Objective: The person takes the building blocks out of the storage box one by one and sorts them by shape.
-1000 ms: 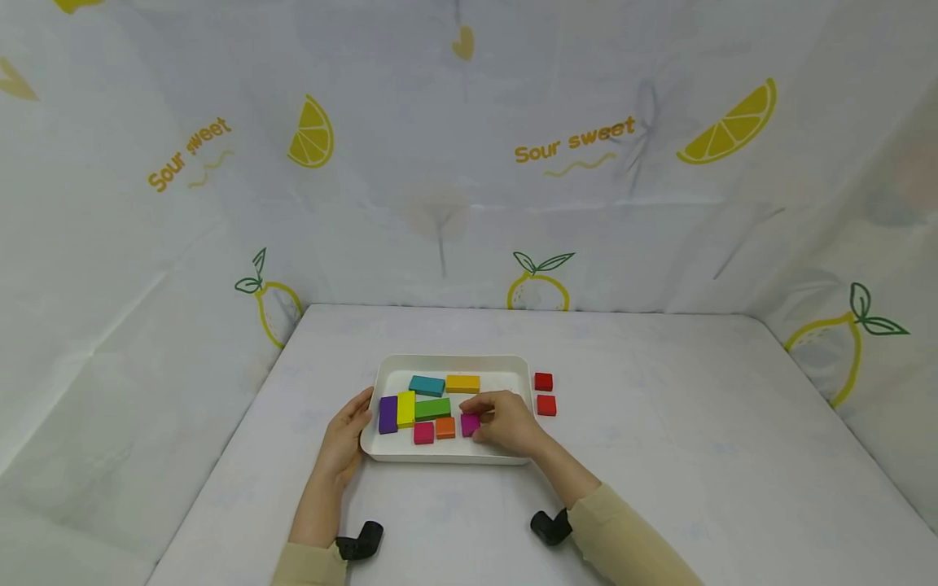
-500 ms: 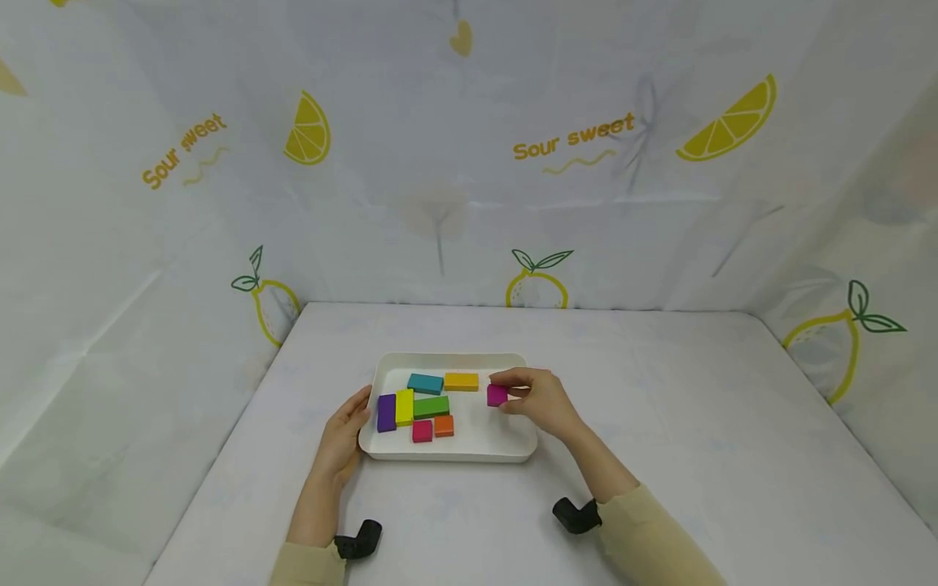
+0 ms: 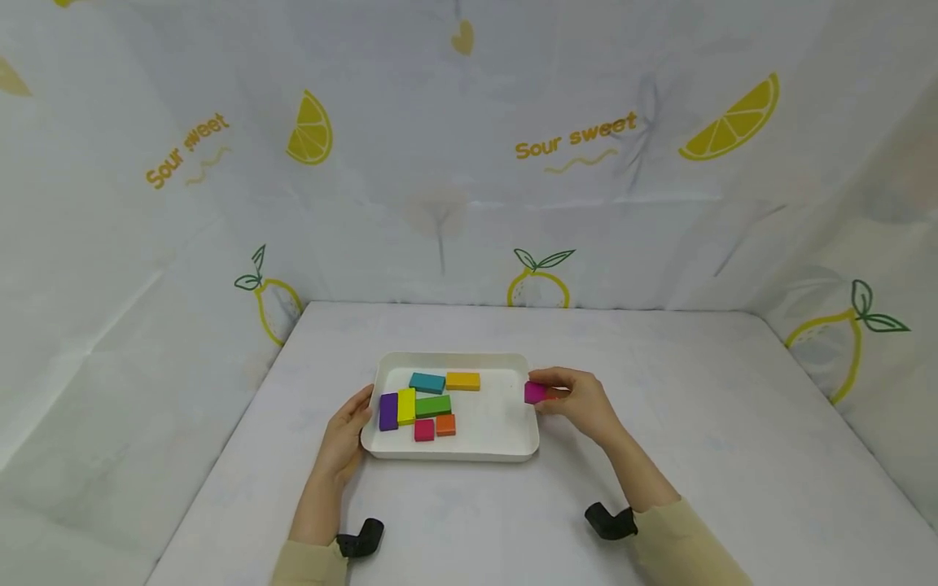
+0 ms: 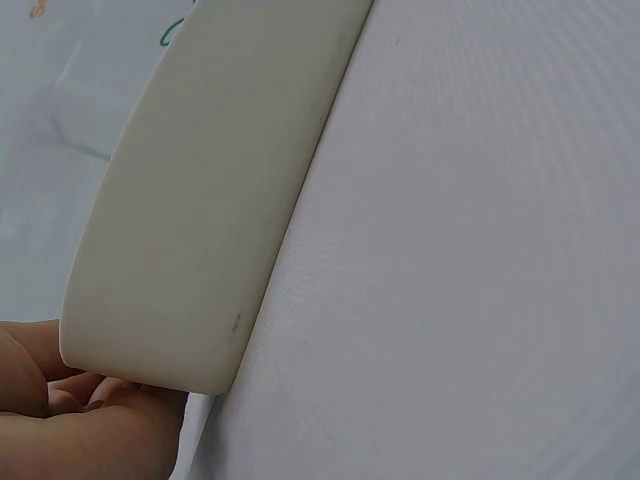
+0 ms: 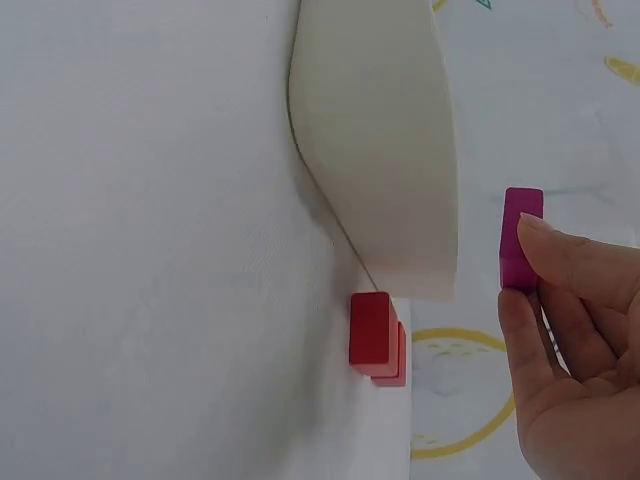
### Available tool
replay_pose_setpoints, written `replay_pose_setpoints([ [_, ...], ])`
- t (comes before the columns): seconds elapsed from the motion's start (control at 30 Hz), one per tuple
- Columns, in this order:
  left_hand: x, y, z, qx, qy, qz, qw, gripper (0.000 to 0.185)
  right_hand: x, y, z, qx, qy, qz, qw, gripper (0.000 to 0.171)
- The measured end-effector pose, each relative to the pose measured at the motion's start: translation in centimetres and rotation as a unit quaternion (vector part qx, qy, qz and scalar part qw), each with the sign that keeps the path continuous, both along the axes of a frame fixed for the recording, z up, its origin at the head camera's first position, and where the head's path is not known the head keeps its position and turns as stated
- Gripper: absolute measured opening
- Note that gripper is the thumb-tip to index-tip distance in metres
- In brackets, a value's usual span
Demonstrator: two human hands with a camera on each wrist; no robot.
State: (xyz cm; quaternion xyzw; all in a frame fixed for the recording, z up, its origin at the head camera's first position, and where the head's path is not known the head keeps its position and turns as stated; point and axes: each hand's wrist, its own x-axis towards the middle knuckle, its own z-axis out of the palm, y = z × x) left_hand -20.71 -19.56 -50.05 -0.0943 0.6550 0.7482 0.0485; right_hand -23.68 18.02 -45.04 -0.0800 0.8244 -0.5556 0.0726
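Observation:
My right hand (image 3: 575, 399) pinches a magenta block (image 3: 535, 392) between thumb and fingers, over the tray's right edge. In the right wrist view the same magenta block (image 5: 520, 238) is held up, apart from the tray wall. My left hand (image 3: 342, 431) rests against the outside of the left end of the white tray (image 3: 487, 443); its fingers touch the wall. Inside the tray lie a purple block (image 3: 388, 412), a yellow block (image 3: 406, 407), a green block (image 3: 433, 406), a teal block (image 3: 427, 382), an amber block (image 3: 463, 381), a pink block (image 3: 424, 430) and an orange block (image 3: 445, 425).
Beyond the tray's right end, a red block (image 5: 370, 332) stands on the table, with another red block (image 5: 402, 358) partly behind it. In the head view the right hand mostly hides them. A white cloth covers the table (image 3: 659, 391), with a lemon-print curtain behind.
My right hand has lifted the magenta block from the tray floor and carried it right, to the tray's right edge. My left hand has stayed at the tray's left end.

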Motion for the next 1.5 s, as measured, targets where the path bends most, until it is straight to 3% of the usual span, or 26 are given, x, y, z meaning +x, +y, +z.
replay_pose_setpoints([
  [0.23,-0.1,0.1,0.1,-0.004,0.006,-0.003,1.0,0.05,0.9,2.2,-0.4,0.047,-0.008,-0.024,0.999,0.042],
  [0.47,0.0,0.0,-0.1,-0.006,0.001,0.002,1.0,0.05,1.4,2.6,-1.1,0.073,-0.01,0.017,0.997,0.039],
  [0.7,0.0,0.0,-0.1,0.0,0.002,0.003,1.0,0.05,1.5,2.4,-1.8,0.063,0.007,0.043,0.997,0.042],
  [1.5,0.1,0.1,0.0,-0.002,0.009,0.005,0.9999,0.05,1.2,2.4,-3.2,0.087,0.002,0.039,0.995,0.042],
])
